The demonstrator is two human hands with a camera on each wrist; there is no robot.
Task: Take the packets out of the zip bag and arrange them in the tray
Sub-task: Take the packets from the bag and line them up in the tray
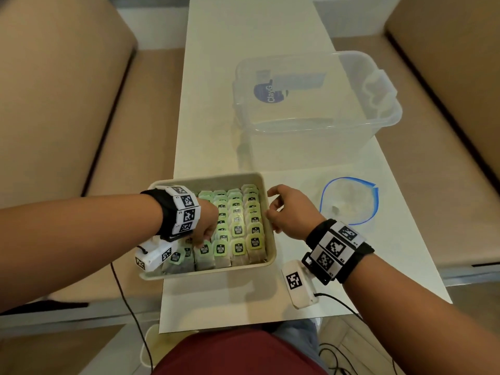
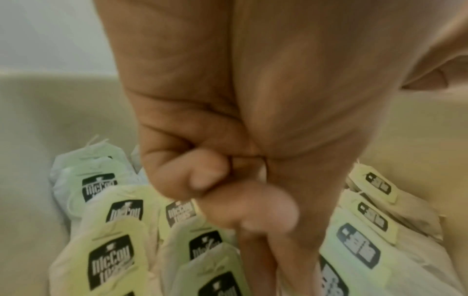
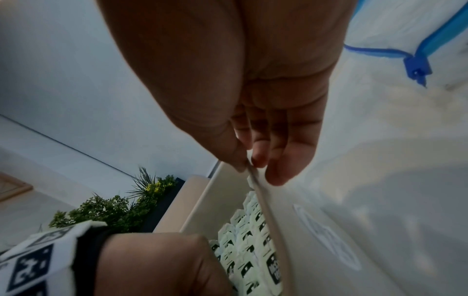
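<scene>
A beige tray (image 1: 205,180) sits at the near end of the white table, filled with rows of green-tagged tea packets (image 1: 238,231). My left hand (image 1: 205,228) reaches down into the tray's near-left part. In the left wrist view two fingers (image 2: 202,178) curl into the palm while the others run down between packets (image 2: 111,258), tips hidden. My right hand (image 1: 281,209) is at the tray's right side. There its thumb and fingers (image 3: 278,172) pinch the tray wall (image 3: 202,200). The zip bag (image 1: 349,201), with a blue zip (image 3: 418,68), lies open to the right.
A clear plastic storage box (image 1: 311,98) stands farther back on the table (image 1: 216,77). Beige sofas flank the table on both sides. Black cables hang off the near edge. A green plant (image 3: 113,210) shows beyond the tray in the right wrist view.
</scene>
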